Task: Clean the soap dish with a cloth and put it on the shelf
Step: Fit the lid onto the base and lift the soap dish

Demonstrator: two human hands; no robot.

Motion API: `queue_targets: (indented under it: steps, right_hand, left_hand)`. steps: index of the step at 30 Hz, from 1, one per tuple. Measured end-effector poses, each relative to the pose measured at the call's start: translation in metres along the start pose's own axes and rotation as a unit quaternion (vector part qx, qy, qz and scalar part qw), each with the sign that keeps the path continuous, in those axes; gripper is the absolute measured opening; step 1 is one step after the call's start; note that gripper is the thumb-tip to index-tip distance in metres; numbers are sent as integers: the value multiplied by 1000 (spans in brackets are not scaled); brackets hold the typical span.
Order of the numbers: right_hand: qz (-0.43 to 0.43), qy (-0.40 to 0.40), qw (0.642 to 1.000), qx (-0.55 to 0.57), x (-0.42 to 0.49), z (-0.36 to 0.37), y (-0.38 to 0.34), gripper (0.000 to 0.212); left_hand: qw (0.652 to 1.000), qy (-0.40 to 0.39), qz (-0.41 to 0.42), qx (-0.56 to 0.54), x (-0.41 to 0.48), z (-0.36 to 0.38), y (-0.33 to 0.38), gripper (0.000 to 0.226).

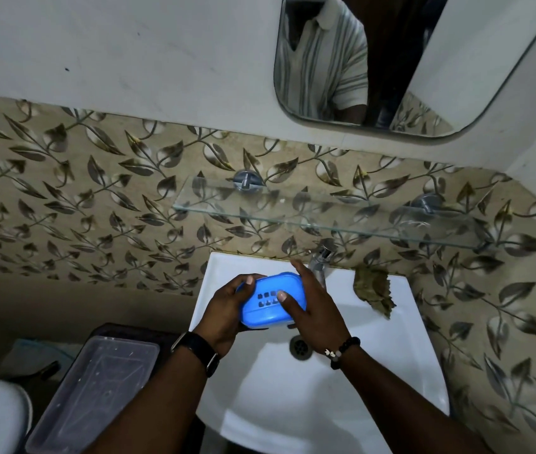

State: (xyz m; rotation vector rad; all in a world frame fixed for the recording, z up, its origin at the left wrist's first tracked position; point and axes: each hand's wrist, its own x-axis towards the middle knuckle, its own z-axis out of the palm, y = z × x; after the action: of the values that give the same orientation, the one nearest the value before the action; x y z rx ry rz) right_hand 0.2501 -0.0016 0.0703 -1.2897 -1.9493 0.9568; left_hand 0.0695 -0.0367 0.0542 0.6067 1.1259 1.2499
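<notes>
Blue plastic slotted soap dish point(266, 303) hovers over the white ceramic sink point(407, 326), your left hand point(227, 309) and right hand point(317, 309) clamped round it. Brown crumpled cloth point(374, 290) waits at two o'clock, clear glass shelf point(325, 221) at twelve. Wiping and shelving look undone.

You can read nothing here: no words, brands, numbers or signs. The blue soap dish point(271, 301) in your grip shows only bare slots, no lettering.

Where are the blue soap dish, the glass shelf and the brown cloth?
blue soap dish point(261, 312): head view, its slotted face.
glass shelf point(325, 210): head view, middle of the pane.
brown cloth point(373, 290): head view, its crumpled middle.
</notes>
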Motion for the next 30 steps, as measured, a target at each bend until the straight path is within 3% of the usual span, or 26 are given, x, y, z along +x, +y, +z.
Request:
queue_targets:
  steps: [2, 5, 10, 14, 21, 27, 30]
  right_hand:
    - [67, 15, 992, 103, -5, 4, -5, 56]
    - [156, 35, 964, 213, -11, 13, -14, 29]
    - [179, 59, 934, 303, -14, 20, -18, 14]
    - [162, 29, 930, 327, -16, 12, -16, 16]
    - [181, 47, 922, 338, -11, 2, -17, 24]
    - [248, -53, 853, 456, -10, -2, -13, 37]
    - [188, -64, 883, 425, -10, -1, -15, 36]
  left_hand:
    - [1000, 4, 7, 8, 1, 2, -1, 26]
    - [997, 25, 51, 41, 3, 9, -4, 27]
    - [977, 43, 148, 150, 5, 8, -10, 14]
    - [943, 15, 217, 251, 5, -2, -5, 19]
    - [936, 29, 249, 248, 5, -7, -11, 24]
    - [878, 30, 316, 358, 2, -6, -7, 20]
    - [887, 29, 328, 323, 0, -5, -7, 24]
